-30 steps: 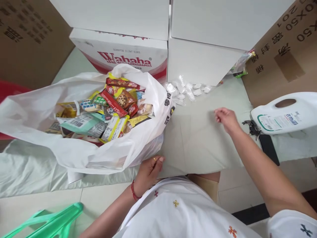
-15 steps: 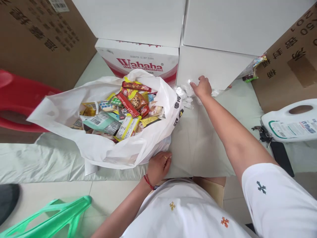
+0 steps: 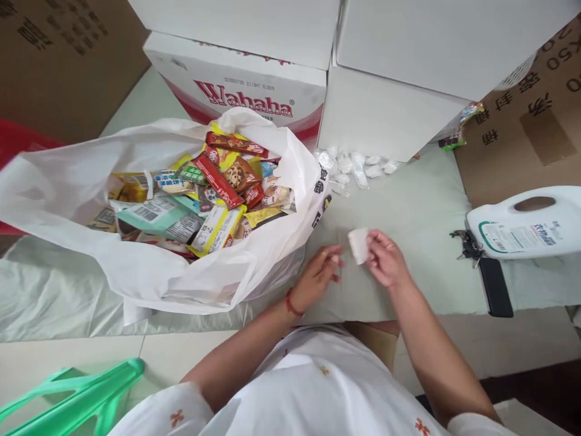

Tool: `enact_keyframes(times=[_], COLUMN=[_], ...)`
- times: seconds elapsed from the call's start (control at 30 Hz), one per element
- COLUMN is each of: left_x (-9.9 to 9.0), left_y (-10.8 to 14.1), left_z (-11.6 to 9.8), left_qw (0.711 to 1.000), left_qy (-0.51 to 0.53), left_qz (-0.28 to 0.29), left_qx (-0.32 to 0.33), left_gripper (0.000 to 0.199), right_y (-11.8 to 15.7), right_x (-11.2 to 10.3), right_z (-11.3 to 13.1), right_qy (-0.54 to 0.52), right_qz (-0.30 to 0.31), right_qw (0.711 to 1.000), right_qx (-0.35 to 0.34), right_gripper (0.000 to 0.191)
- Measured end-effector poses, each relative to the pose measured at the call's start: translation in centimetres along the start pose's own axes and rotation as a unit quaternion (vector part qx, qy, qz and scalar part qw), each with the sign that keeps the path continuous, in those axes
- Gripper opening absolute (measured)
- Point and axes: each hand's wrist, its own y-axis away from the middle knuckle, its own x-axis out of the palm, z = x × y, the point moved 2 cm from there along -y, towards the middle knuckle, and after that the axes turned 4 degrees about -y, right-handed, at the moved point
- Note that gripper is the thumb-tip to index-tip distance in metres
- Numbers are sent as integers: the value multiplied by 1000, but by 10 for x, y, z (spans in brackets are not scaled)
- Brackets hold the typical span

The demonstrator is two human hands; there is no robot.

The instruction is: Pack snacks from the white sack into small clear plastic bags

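Observation:
My right hand (image 3: 387, 259) pinches a small white packet (image 3: 359, 245) above the cloth-covered table. Just left of it is my left hand (image 3: 318, 274), palm inward, its fingers apart and slightly bent; I make out nothing in them. A large white plastic bag (image 3: 272, 254) lies wide open to the left, filled with wrapped snacks (image 3: 218, 175) in red, yellow and green. Beyond my hands, several small white pieces in clear wrapping (image 3: 358, 166) lie in a loose heap against a white box (image 3: 367, 115).
A Wahaha carton (image 3: 245, 91) stands behind the bag. To the right are a white jug (image 3: 521, 224), keys (image 3: 467, 245), a black phone (image 3: 497, 287) and a brown carton (image 3: 521, 121). A green plastic stool (image 3: 91, 393) is on the floor at lower left.
My right hand has come back from the heap toward me with a small white packet. My left hand has left the bag's front edge and moved right and up toward it.

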Motion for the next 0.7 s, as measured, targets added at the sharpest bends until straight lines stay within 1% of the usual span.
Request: enact_keyframes(times=[0.07, 0.1, 0.13, 0.2, 0.27, 0.33, 0.43, 0.53, 0.63, 0.7], left_x=[20, 26, 29, 28, 22, 15, 8, 7, 5, 1], left_y=[-29, -41, -50, -60, -61, -58, -55, -57, -60, -61], left_z=[6, 10, 14, 20, 22, 21, 17, 13, 11, 11], left_qw=[997, 996, 997, 999, 999, 997, 997, 995, 981, 973], left_qy=[56, 61, 56, 21, -13, -20, 6, 78, 186, 224], left_qz=[43, 46, 37, 27, 35, 55, 57, 57, 52, 36], left_qx=[-33, -34, -24, 9, 39, 47, 43, 30, -17, -40], left_gripper=[47, 47, 44, 35, 30, 29, 34, 38, 37, 34], right_y=[14, 15, 15, 12, 9, 8, 8, 9, 13, 17], right_x=[1, 1, 1, -2, -6, -11, -21, -33, -47, -54], right_z=[-22, -28, -30, -30, -25, -21, -16, -13, -12, -9], right_qy=[13, 16, 18, 32, 51, 55, 40, 43, 62, 83], right_qz=[-32, -45, -54, -55, -42, -39, -64, -89, -108, -113], right_qw=[999, 999, 998, 997, 997, 997, 995, 992, 989, 986], right_qx=[-8, -22, -33, -37, -29, -33, -63, -83, -83, -86], right_gripper=[45, 46, 48, 46, 41, 39, 39, 38, 38, 36])
